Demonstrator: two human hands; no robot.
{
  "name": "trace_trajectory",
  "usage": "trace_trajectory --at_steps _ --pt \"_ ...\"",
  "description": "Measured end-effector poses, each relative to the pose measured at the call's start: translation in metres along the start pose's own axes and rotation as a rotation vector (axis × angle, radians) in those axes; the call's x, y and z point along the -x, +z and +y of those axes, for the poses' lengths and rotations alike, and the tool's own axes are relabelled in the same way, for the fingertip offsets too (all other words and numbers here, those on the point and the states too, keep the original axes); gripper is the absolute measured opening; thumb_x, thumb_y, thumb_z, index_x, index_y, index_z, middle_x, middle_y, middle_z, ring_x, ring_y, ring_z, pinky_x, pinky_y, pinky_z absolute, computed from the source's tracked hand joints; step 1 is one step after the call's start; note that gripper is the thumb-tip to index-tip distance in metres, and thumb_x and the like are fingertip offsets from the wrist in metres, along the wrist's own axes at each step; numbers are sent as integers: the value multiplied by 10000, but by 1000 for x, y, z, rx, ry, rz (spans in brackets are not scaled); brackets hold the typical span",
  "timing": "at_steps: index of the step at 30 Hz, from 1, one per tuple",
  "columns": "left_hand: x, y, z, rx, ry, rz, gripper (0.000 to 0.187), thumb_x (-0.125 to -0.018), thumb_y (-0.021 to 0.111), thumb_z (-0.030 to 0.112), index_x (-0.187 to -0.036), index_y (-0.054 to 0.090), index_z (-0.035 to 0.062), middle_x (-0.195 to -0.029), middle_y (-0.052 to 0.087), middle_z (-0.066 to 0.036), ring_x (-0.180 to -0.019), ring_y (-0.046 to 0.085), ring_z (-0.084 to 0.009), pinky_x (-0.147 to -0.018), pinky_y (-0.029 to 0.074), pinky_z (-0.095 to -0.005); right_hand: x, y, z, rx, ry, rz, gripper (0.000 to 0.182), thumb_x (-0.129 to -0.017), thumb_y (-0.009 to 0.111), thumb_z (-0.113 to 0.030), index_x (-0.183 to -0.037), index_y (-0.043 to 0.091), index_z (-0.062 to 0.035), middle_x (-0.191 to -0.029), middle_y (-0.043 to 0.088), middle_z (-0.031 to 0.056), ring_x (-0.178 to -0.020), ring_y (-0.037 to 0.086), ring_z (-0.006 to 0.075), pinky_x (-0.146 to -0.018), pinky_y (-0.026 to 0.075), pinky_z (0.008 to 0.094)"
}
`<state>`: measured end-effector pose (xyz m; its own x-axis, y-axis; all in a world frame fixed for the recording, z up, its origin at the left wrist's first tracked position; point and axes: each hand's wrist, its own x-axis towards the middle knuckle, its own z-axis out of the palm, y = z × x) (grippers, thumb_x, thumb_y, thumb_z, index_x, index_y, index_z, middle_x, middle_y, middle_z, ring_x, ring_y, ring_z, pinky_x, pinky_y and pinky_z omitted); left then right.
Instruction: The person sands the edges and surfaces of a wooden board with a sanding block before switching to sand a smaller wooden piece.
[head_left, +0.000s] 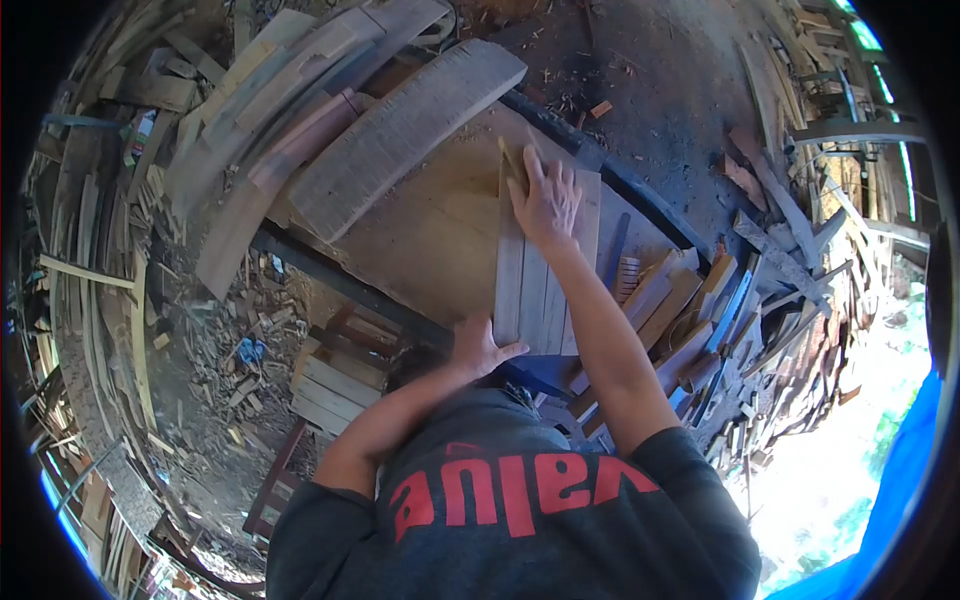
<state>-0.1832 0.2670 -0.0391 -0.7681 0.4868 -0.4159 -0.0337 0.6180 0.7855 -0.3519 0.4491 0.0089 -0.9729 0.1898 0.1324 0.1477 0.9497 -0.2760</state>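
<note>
Several narrow wooden slats (535, 295) lie side by side on the worktable (420, 235), forming a flat panel that points away from me. My right hand (550, 205) rests over the far end of the panel with its fingers spread. A thin yellowish strip (506, 158) shows beside its fingers, at the far left corner of the slats. At the near left corner is my left hand (478, 348), its thumb stretched out along the slats' near end and its fingers up by the side edge.
A thick grey curved plank (410, 140) lies across the table's left side, with long boards (290, 90) stacked behind it. Cut wood pieces (675, 295) crowd the right side. A wooden stool-like stack (335, 385) stands at left. Scraps cover the floor (230, 350).
</note>
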Motion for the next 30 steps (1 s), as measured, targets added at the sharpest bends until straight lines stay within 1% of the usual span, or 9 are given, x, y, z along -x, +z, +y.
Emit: trace_trajectory --at_steps 7,10,12,15,16,20,23,25,30 --pt "2 12 -8 -106 47 41 928 -735 774 652 -1292 500 -37 -1191 594 -247 -1156 536 -442 -989 392 -558 150 -15 -7 105 -17 -222 696 -853 714 -384 -1487 475 -229 -1146 570 207 -1012 541 394 -802 413 511" --pt "-1 11 -10 -134 -19 -60 968 -728 766 678 -1278 482 -66 -1194 582 -261 -1145 528 -445 -981 387 -565 64 13 -15 106 15 15 646 -902 666 -378 -1488 444 -222 -1165 573 199 -1060 550 385 -852 420 557" --pt "3 11 -9 -156 -16 -29 983 -723 758 694 -1267 483 -78 -1192 580 -266 -1149 528 -441 -981 386 -564 -6 11 -21 14 79 -29 608 -928 633 -372 -1482 441 -213 -1180 574 200 -1090 557 385 -896 416 565" --pt "3 9 -9 -187 6 8 1006 -709 733 740 -1241 505 -83 -1196 581 -263 -1161 529 -434 -980 394 -549 -12 14 -17 -24 32 4 589 -931 629 -369 -1473 455 -212 -1174 576 197 -1082 561 389 -902 418 545" --pt "3 9 -9 -198 11 16 994 -715 725 744 -1232 518 -79 -1195 583 -256 -1161 531 -430 -975 399 -544 11 22 -11 25 -52 107 597 -921 638 -368 -1472 465 -217 -1166 573 189 -1052 564 384 -878 425 548" --pt "2 13 -17 -249 118 46 903 -702 781 658 -1235 552 -35 -1176 590 -202 -1152 533 -392 -941 406 -518 151 -7 0 46 -132 -140 639 -872 686 -368 -1467 495 -236 -1138 558 189 -983 557 370 -810 418 519" --pt "-2 21 -21 -232 222 157 832 -669 848 563 -1190 566 -21 -1108 603 -182 -1126 536 -377 -888 410 -500 167 -16 -3 61 -99 -248 649 -852 706 -370 -1456 508 -240 -1125 553 188 -974 550 363 -789 414 499" --pt "0 19 -17 -213 123 59 910 -705 801 626 -1203 536 -89 -1179 560 -223 -1135 513 -403 -985 376 -511 116 -1 -5 79 -61 -107 653 -852 705 -372 -1454 501 -223 -1136 556 197 -978 551 374 -782 412 518" --pt "-2 17 -19 -240 106 52 963 -698 785 671 -1213 526 -101 -1155 572 -232 -1132 516 -408 -997 370 -519 13 4 -8 5 31 48 594 -887 675 -347 -1436 503 -199 -1131 582 184 -1002 556 379 -813 411 514"
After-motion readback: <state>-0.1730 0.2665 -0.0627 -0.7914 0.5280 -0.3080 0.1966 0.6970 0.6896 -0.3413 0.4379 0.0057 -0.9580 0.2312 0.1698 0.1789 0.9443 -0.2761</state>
